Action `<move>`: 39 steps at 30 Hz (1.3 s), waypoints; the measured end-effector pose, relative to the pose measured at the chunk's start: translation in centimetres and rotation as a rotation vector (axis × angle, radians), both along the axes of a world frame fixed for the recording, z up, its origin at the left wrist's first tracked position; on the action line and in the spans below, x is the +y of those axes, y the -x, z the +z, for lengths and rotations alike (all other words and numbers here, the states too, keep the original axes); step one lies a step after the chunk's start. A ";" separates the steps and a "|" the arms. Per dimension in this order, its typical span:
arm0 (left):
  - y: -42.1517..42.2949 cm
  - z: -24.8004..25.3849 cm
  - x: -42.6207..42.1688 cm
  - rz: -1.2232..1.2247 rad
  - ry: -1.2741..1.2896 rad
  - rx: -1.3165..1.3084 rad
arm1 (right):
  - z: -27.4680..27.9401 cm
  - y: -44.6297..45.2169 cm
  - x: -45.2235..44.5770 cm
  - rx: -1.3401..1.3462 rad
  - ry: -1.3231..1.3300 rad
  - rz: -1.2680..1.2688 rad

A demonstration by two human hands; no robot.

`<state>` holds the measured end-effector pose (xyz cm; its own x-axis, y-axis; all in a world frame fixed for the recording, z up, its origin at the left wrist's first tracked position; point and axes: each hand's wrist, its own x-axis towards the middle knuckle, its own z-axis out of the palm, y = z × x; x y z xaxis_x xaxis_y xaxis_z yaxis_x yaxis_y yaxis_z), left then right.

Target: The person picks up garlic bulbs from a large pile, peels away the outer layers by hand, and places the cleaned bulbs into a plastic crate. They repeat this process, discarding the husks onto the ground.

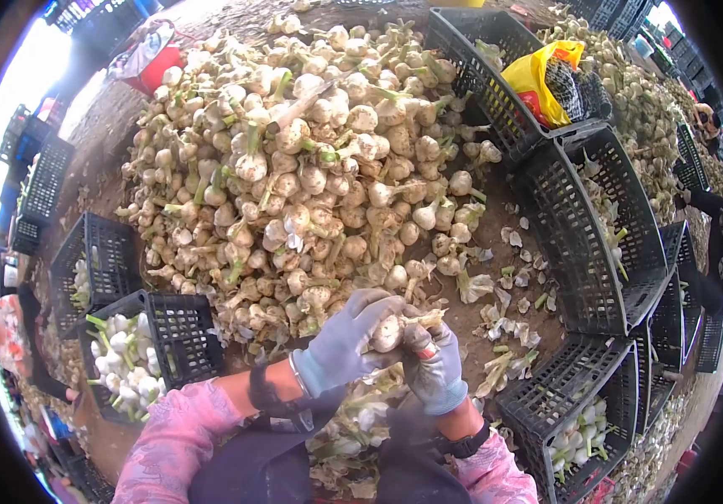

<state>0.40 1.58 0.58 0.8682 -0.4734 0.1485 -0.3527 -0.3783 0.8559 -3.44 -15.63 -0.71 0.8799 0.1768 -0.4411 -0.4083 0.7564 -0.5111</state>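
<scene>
In front of my lap, my left hand (349,336), in a grey-white glove, is closed around a garlic bulb (387,333). The bulb's dry stem (425,318) points to the right. My right hand (437,370), gloved too, is closed close beside the bulb, its thumb at the stem. A small orange-red bit (425,354) shows by that thumb; whether it is part of a tool or of the glove I cannot tell. Just beyond both hands rises a large heap of untrimmed garlic (319,185). Cut stems and peeled skins (361,420) lie between my legs.
Black crates (185,336) stand at my left, one with cleaned white garlic (126,357). More crates (580,235) line the right, one holding garlic (580,437). A yellow bag (542,80) lies on the far crate. A red bucket (156,67) stands back left; a person (13,336) is at far left.
</scene>
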 end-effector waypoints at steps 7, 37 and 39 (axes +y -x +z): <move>0.3 0.6 0.1 0.051 0.048 0.043 | 0.2 0.5 -0.1 -0.032 -0.041 0.011; 0.2 -3.6 1.3 0.025 0.311 0.411 | -0.5 1.2 -0.4 -0.404 1.338 0.305; 0.5 -3.8 0.5 0.200 0.163 0.540 | 2.2 1.4 2.6 -0.267 1.208 0.223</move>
<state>-0.15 2.05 -3.25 0.9111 -0.3013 -0.2814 0.2126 -0.2416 0.9468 -4.82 -13.08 1.52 0.9695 -0.0587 -0.2381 -0.2441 -0.3238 -0.9141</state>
